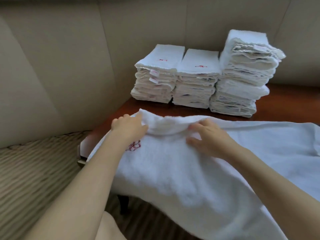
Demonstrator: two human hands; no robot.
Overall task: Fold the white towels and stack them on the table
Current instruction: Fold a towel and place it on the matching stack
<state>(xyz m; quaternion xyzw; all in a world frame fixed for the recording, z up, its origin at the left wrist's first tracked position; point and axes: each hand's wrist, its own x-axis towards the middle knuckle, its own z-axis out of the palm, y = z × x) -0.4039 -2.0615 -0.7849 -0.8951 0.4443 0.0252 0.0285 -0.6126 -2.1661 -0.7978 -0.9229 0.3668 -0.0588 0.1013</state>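
A big, soft white terry towel (181, 170) lies spread over the near part of the dark reddish-brown wooden tabletop (285, 104). Its near edge hangs down over the front of the tabletop. A small red stitched mark (133, 146) shows on the towel, close to the left wrist. The far edge of the towel is lifted up into a puffy roll.

The left hand (129, 128) holds that far edge at its left corner. Its fingers (138, 121) are curled and tucked into the cloth, pinching it. The right hand (207, 135) holds the same edge further to the right. Its fingers (195, 126) are bent and pinch the fold of cloth, with the thumb below it. Both bare arms reach out over the towel.

Behind the towel, at the back of the tabletop, stand three stacks of folded white towels, side by side and touching. The left stack (155, 78) and the middle stack (195, 82) are about the same height, and each has a small red mark on its top towel. The right stack (244, 75) is taller and leans a little.

Past the stacks is a smooth beige padded wall (69, 49). To the left, lower down, is a tan striped carpet floor (34, 170). A dark table leg (123, 205) shows under the towel's hanging edge.
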